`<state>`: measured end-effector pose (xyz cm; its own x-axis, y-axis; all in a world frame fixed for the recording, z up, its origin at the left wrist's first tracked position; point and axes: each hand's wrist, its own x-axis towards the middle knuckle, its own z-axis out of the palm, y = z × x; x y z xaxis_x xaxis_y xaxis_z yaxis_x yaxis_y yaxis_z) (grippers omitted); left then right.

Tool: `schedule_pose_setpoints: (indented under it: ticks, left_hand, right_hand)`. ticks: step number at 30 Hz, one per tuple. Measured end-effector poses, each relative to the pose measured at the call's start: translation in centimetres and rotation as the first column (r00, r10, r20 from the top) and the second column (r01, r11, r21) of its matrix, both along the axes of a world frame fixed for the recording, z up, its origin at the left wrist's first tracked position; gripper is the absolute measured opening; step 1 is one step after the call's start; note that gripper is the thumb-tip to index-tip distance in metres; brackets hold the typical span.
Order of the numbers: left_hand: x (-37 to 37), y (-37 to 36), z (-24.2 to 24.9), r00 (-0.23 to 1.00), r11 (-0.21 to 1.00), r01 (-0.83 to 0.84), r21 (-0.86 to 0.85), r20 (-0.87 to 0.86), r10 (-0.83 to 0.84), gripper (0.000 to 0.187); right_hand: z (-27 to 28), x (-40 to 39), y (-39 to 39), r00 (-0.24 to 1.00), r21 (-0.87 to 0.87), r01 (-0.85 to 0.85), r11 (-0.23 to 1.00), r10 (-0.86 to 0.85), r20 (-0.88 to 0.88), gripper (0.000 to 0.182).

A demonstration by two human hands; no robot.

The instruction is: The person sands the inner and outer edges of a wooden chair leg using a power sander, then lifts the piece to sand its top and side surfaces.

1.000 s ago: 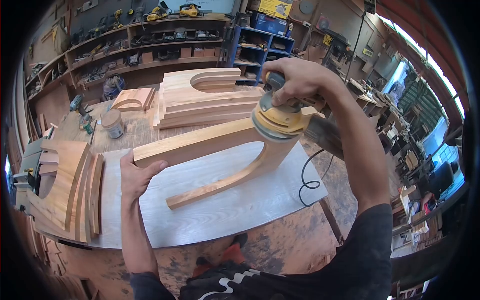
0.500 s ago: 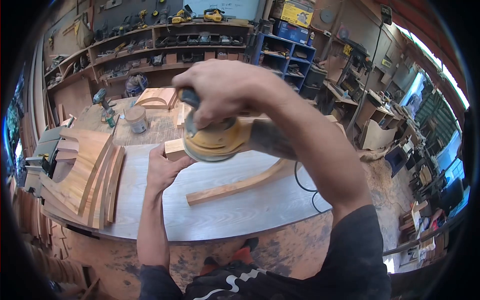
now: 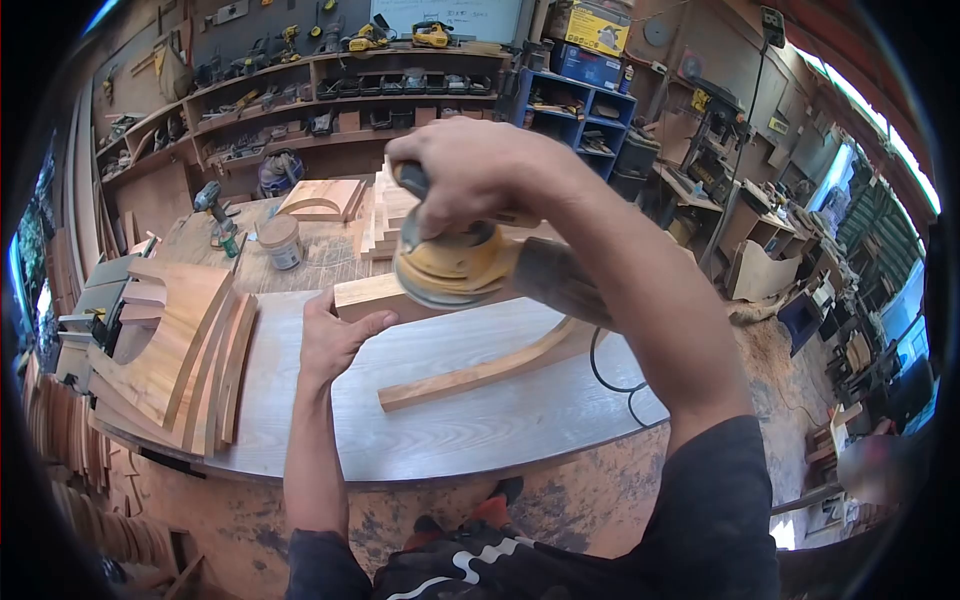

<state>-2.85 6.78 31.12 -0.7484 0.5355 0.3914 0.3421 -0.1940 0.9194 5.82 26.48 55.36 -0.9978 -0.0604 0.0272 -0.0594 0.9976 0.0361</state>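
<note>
A yellow orbital sander (image 3: pixel 455 265) is gripped from above in my right hand (image 3: pixel 470 175). Its round pad rests against the upper face of a piece of wood (image 3: pixel 372 294), covering part of it. My left hand (image 3: pixel 335 338) grasps the near left end of that wood, thumb on the front side and fingers around the back. Below them, a curved wooden piece (image 3: pixel 450 378) lies on the grey work surface (image 3: pixel 400 445). The sander's dark dust canister (image 3: pixel 555 275) points right, under my forearm.
Curved wooden panels (image 3: pixel 175 330) lean in a stack at the left. Behind are a tub (image 3: pixel 280 243), a cordless drill (image 3: pixel 212 205) and stacked wood blocks (image 3: pixel 385 215). A black cord (image 3: pixel 597 365) loops over the table's right part. Tool shelves (image 3: pixel 350 98) line the back wall.
My right hand has slid the sander to the right along the wood, uncovering more of its left end. The view has shifted slightly, and my left hand keeps its grip.
</note>
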Motion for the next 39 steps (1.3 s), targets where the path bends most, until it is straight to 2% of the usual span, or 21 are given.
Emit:
schedule_pose_setpoints:
  ticks: [6, 8, 12, 14, 17, 22, 24, 27, 29, 32, 36, 39]
  left_hand:
    - [0.4, 0.1, -0.3, 1.000, 1.000, 0.012, 0.012, 0.008, -0.012, 0.042]
    - [0.2, 0.3, -0.4, 1.000, 0.999, 0.022, 0.024, 0.010, -0.022, 0.042]
    - [-0.2, 0.4, -0.3, 1.000, 1.000, 0.004, 0.025, 0.015, -0.004, 0.042]
    - [-0.4, 0.5, -0.4, 1.000, 1.000, -0.004, 0.018, -0.004, 0.004, 0.043]
    - [-0.6, 0.4, -0.9, 1.000, 1.000, 0.007, 0.024, 0.003, -0.007, 0.044]
    - [-0.7, 0.5, -0.9, 1.000, 1.000, -0.006, 0.011, 0.003, 0.006, 0.044]
    - [-0.5, 0.4, -0.8, 1.000, 1.000, 0.001, 0.016, 0.015, -0.002, 0.043]
    - [-0.5, 0.4, -0.9, 0.999, 0.999, 0.022, 0.029, 0.039, -0.023, 0.043]
    - [-0.6, 0.4, -0.8, 0.998, 0.998, 0.027, 0.051, 0.051, -0.030, 0.043]
    - [-0.6, 0.2, -0.8, 0.999, 0.999, 0.031, 0.038, 0.037, -0.033, 0.042]
    - [-0.5, 0.4, -1.0, 0.999, 0.999, 0.024, 0.025, 0.035, -0.025, 0.044]
    - [-0.7, 0.4, -0.9, 1.000, 1.000, 0.019, 0.004, 0.016, -0.019, 0.045]
  right_hand:
    - [0.1, 3.0, 8.7, 0.982, 0.012, 0.181, 0.983, -0.180, -0.054, 0.069]
    - [0.2, 3.9, 11.7, 0.945, -0.042, 0.324, 0.945, -0.325, -0.035, 0.068]
    - [-0.1, 5.9, 18.7, 0.914, -0.046, 0.397, 0.916, -0.400, -0.070, 0.067]
    - [0.0, 6.9, 21.5, 0.867, -0.021, 0.498, 0.867, -0.499, -0.012, 0.068]
    - [0.1, 8.3, 22.4, 0.836, -0.032, 0.548, 0.836, -0.548, -0.018, 0.068]
    - [0.5, 8.4, 20.1, 0.857, -0.029, 0.514, 0.857, -0.515, -0.011, 0.067]
    - [0.3, 7.9, 18.3, 0.902, -0.036, 0.429, 0.903, -0.430, -0.044, 0.066]
    - [0.4, 7.3, 16.4, 0.882, -0.076, 0.469, 0.880, -0.471, -0.012, 0.064]
    - [0.6, 7.3, 16.9, 0.876, -0.071, 0.481, 0.874, -0.482, -0.001, 0.064]
    - [0.2, 7.8, 19.3, 0.875, 0.057, 0.483, 0.874, -0.481, -0.054, 0.067]
    - [0.2, 8.7, 18.9, 0.900, 0.076, 0.436, 0.897, -0.433, -0.049, 0.069]
    - [0.4, 9.2, 17.3, 0.911, 0.026, 0.412, 0.911, -0.411, -0.043, 0.069]
